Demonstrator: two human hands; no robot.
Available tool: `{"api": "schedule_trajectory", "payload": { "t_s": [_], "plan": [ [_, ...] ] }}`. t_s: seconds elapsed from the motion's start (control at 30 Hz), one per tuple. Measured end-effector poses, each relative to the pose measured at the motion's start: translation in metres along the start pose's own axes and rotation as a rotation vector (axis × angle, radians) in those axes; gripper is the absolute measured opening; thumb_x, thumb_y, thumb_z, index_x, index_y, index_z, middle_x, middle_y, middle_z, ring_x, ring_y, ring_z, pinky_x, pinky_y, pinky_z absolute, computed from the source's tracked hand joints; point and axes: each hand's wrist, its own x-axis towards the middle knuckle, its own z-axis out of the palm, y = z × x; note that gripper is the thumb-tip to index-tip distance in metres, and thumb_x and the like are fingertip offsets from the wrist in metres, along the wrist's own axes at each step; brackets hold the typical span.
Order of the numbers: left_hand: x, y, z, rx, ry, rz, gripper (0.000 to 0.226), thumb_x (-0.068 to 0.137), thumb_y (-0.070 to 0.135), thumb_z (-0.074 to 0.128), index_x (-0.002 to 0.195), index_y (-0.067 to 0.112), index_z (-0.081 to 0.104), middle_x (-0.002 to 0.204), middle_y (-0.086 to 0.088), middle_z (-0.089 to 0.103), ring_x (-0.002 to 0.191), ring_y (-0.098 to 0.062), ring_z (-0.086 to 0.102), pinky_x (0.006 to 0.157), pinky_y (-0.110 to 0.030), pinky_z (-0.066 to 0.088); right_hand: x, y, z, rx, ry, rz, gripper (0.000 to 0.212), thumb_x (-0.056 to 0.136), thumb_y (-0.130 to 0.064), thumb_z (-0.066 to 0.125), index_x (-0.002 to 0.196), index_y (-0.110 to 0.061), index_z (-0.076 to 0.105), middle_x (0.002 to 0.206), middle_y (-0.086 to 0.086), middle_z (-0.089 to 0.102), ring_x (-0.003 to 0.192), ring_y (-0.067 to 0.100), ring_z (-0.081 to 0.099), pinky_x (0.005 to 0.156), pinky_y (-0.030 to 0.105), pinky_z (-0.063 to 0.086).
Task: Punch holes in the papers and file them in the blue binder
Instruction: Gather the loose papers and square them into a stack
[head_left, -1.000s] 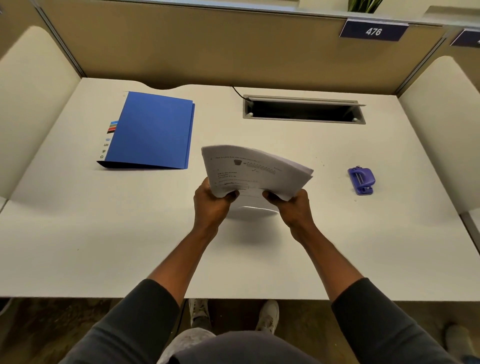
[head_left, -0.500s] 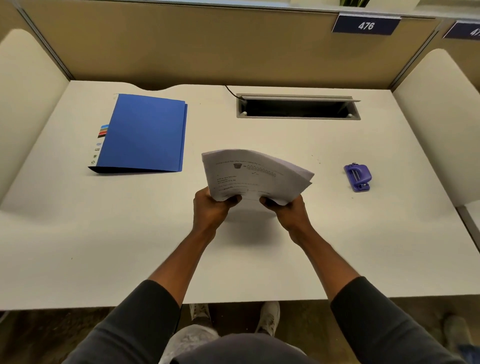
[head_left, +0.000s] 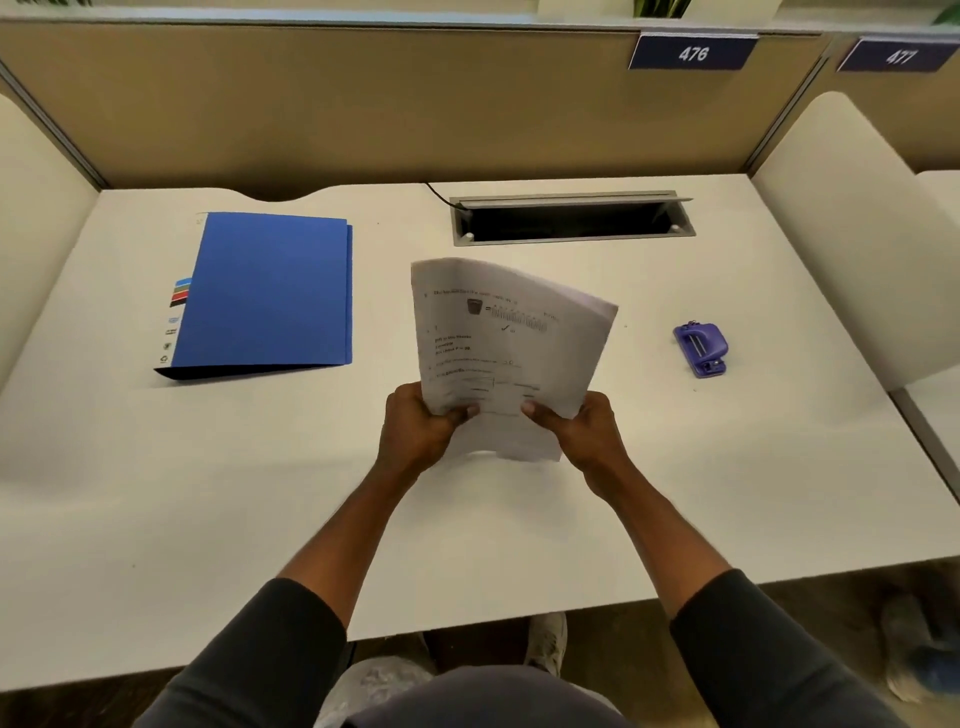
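A stack of printed white papers (head_left: 506, 338) stands nearly upright over the middle of the white desk (head_left: 208, 493). My left hand (head_left: 418, 428) grips its lower left edge and my right hand (head_left: 584, 428) grips its lower right edge, thumbs on the front sheet. The closed blue binder (head_left: 270, 291) lies flat at the left, with coloured tabs along its left side. A small purple hole punch (head_left: 701, 348) sits on the desk to the right of the papers, apart from both hands.
A grey cable slot (head_left: 571, 221) with a black cable is set into the desk behind the papers. Beige partition walls close the back and both sides. Number signs 476 (head_left: 693, 52) and 477 hang at the upper right. Feet show under the desk's front edge.
Both hands have tilted the paper stack from a low slant to nearly upright and brought it slightly closer. The binder and hole punch have not moved.
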Motion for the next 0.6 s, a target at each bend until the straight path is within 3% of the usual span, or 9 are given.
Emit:
{"api": "schedule_trajectory", "payload": {
  "t_s": [0.1,0.2,0.33,0.43,0.5,0.6],
  "plan": [
    [0.011,0.007,-0.024,0.149,-0.179,-0.031,0.048,0.082,0.025,0.091,0.126,0.015,0.075,0.120,-0.001,0.076,0.102,-0.023,0.072,0.086,-0.035,0.062,-0.001,-0.011,-0.012,0.077,0.001,-0.018,0.031,0.088,-0.015,0.082,0.118,-0.013,0.076,0.113,0.000,0.079,0.104,0.022,0.076,0.089,0.044,0.061],
    [0.022,0.013,-0.050,0.349,-0.397,-0.051,0.048,0.080,0.026,0.093,0.124,0.016,0.077,0.118,0.001,0.076,0.103,-0.024,0.073,0.088,-0.037,0.062,0.000,-0.026,-0.028,0.130,0.041,-0.047,0.033,0.086,-0.009,0.081,0.118,-0.011,0.073,0.113,0.004,0.079,0.103,0.024,0.076,0.086,0.045,0.062],
    [0.034,0.019,-0.070,0.491,-0.597,-0.070,0.048,0.077,0.025,0.094,0.121,0.018,0.075,0.115,0.002,0.075,0.098,-0.020,0.073,0.082,-0.032,0.062,0.000,-0.045,-0.043,-0.019,-0.040,-0.069,0.035,0.081,-0.008,0.085,0.114,-0.012,0.074,0.106,0.010,0.079,0.094,0.026,0.076,0.078,0.041,0.060],
    [0.043,0.027,-0.077,0.657,-0.691,-0.001,0.028,0.075,0.023,0.095,0.097,0.025,0.077,0.102,0.005,0.077,0.088,-0.016,0.072,0.075,-0.030,0.060,-0.002,-0.050,-0.048,-0.127,-0.118,-0.039,0.037,0.083,-0.013,0.086,0.117,-0.021,0.074,0.098,0.020,0.077,0.091,0.030,0.076,0.081,0.043,0.057],
    [0.046,0.034,-0.078,0.732,-0.748,0.030,0.024,0.075,0.021,0.094,0.078,0.029,0.071,0.086,0.010,0.074,0.079,-0.012,0.070,0.065,-0.024,0.053,-0.004,-0.051,-0.048,-0.190,-0.164,-0.013,0.037,0.084,-0.015,0.085,0.118,-0.022,0.073,0.099,0.015,0.079,0.094,0.029,0.077,0.086,0.046,0.060],
    [0.050,0.038,-0.075,0.798,-0.823,0.045,0.025,0.073,0.025,0.096,0.086,0.023,0.075,0.091,0.008,0.077,0.083,-0.016,0.073,0.071,-0.032,0.061,-0.013,-0.045,-0.042,-0.249,-0.187,-0.015,0.031,0.087,-0.014,0.083,0.117,-0.018,0.074,0.107,0.003,0.080,0.100,0.025,0.077,0.091,0.046,0.061]
  ]
}}
